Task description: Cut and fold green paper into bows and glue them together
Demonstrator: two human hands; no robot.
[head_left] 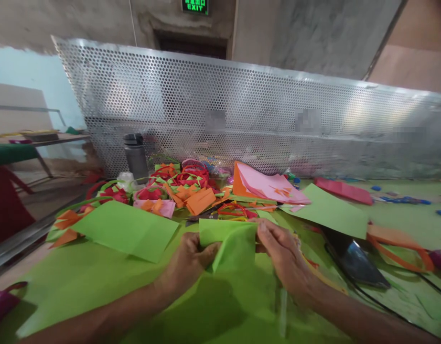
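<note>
Head view, and both hands are on the folded green paper (241, 244), which sits between them above the green work surface (98, 267). The left hand (188, 260) pinches its left side, thumb laid across the front, probably to steady the bend. The right hand (283, 253) has its upper right corner nipped between thumb and fingers, seemingly keeping the paper taut, while a loose flap curls across the front. To the left of that paper lies a flat green sheet (129, 229), just beside, perhaps for easy reach. Beyond it, orange pieces (201, 200) pile up; beyond and to its right, pink sheets (268, 184) rest together. Right of it lies a dark phone (360, 260), likely set aside so that the hands have room.
</note>
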